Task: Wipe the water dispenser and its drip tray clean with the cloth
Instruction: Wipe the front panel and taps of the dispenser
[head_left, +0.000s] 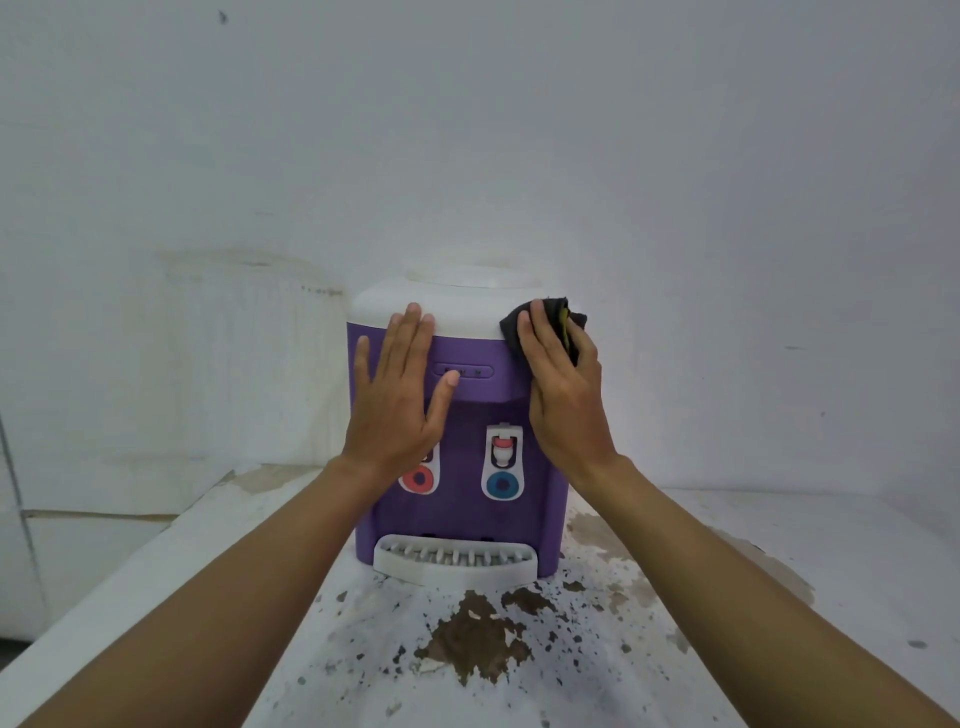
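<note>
Centrally on the bench (779, 545), the dispenser (462, 452) is touched at 10 o'clock by the flat left hand (400, 389), the cloth (514, 330) pressed at 2 o'clock under the straight-fingered right hand (563, 395).

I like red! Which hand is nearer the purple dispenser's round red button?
Left. The left hand lies flat just above the round red button; the right hand presses a dark cloth on the opposite upper corner.
</note>
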